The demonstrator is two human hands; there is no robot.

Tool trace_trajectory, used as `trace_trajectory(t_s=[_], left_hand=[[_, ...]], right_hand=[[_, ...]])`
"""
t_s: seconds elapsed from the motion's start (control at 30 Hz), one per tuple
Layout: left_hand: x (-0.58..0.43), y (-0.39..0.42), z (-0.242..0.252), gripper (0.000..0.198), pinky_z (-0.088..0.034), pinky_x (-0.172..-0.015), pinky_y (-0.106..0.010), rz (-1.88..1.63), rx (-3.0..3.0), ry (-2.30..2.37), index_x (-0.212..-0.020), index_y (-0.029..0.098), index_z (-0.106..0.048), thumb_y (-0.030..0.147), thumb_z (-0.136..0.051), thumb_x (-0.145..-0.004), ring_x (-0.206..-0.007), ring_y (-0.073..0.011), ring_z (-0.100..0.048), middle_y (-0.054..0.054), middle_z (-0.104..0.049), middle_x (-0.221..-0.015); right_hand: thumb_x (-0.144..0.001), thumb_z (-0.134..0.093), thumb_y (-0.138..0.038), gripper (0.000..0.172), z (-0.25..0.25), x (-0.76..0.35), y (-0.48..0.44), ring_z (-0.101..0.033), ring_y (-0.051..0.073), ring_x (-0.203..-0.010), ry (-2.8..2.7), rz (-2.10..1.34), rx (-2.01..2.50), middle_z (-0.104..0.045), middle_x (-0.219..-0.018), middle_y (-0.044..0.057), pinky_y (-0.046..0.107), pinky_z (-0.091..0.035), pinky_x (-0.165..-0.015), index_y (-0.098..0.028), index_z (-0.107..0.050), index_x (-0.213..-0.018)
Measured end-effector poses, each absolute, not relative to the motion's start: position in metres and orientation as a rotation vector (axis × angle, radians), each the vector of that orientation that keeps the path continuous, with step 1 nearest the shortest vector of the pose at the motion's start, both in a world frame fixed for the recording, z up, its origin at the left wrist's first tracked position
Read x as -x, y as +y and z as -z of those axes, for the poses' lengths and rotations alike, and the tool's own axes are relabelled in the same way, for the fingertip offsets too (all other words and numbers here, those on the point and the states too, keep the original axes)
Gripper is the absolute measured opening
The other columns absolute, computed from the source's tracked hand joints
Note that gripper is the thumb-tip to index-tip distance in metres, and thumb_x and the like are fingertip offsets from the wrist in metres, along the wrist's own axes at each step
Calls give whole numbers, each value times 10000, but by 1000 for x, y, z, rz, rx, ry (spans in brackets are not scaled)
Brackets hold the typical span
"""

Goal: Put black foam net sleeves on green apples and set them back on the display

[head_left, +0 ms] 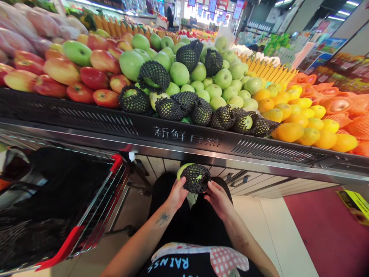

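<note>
Hands first: left hand (pixel 176 195) and right hand (pixel 218 198) are both clamped on a green apple (pixel 182 170), low down in front of the display stand (pixel 184 138). It's mostly wrapped in a black foam net (pixel 196 178). On the left sits a shopping cart (pixel 95 215) with red trim. Further back, more netted and bare green apples (pixel 201 77) are piled on the stand, red ones (pixel 92 77) to the left, oranges (pixel 302 123) to the right.

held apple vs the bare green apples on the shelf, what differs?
The held apple wears a black foam net over most of it; the shelf apples are bare. The held apple sits alone between the left hand and right hand, below the shelf edge; the shelf apples lie piled on the display. Both are green.
</note>
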State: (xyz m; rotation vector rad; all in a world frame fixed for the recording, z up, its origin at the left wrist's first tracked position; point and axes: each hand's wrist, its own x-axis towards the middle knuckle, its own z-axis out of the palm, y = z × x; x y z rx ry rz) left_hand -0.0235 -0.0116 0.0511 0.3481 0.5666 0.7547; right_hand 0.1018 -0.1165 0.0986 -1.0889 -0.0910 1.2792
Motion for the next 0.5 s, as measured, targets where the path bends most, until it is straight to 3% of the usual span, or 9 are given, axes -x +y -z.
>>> trace_trajectory(t_s=[0.1, 0.23, 0.33, 0.43, 0.5], left_hand=[[24, -14, -48, 404, -421, -1104, -502, -780, -375, 585, -971, 175, -721, 331, -864, -626, -1242, -355, -596, -84, -778, -988], [24, -15, -43, 380, -430, -1095, -471, -759, -361, 566, -985, 166, -713, 357, -828, -677, -1234, -338, -603, -84, -774, -999], [24, -13, -40, 359, -449, -1069, -434, -758, -351, 544, -989, 155, -722, 356, -810, -704, -1170, -305, -639, -78, -773, -1010], [25, -13, -39, 323, -460, -1046, -408, -734, -355, 508, -963, 170, -733, 351, -811, -707, -1079, -270, -678, -50, -781, -973], [26, -14, -39, 325, -454, -1050, -422, -683, -347, 469, -961, 175, -738, 385, -794, -721, -1071, -282, -682, -51, -785, -932]], right_hand=[[-671, -878, -328, 276, -99, -100, -116, -621, 89, -661, -97, -1306, 1068, -716, -774, -11, 195, -513, -605, -174, -725, -841], [-633, -866, -278, 308, -104, -99, -115, -661, 162, -799, -166, -1302, 929, -747, -892, -4, 306, -544, -746, -222, -726, -902], [-548, -853, -226, 283, -106, -99, -118, -644, 187, -841, -175, -1251, 776, -722, -845, -33, 354, -529, -812, -257, -688, -776], [-466, -872, -233, 318, -108, -100, -121, -578, 160, -742, -135, -1238, 680, -604, -673, -46, 343, -506, -786, -244, -595, -623], [-500, -887, -405, 375, -109, -101, -121, -458, 130, -597, -140, -1263, 642, -456, -562, -57, 336, -485, -707, -244, -569, -615]])
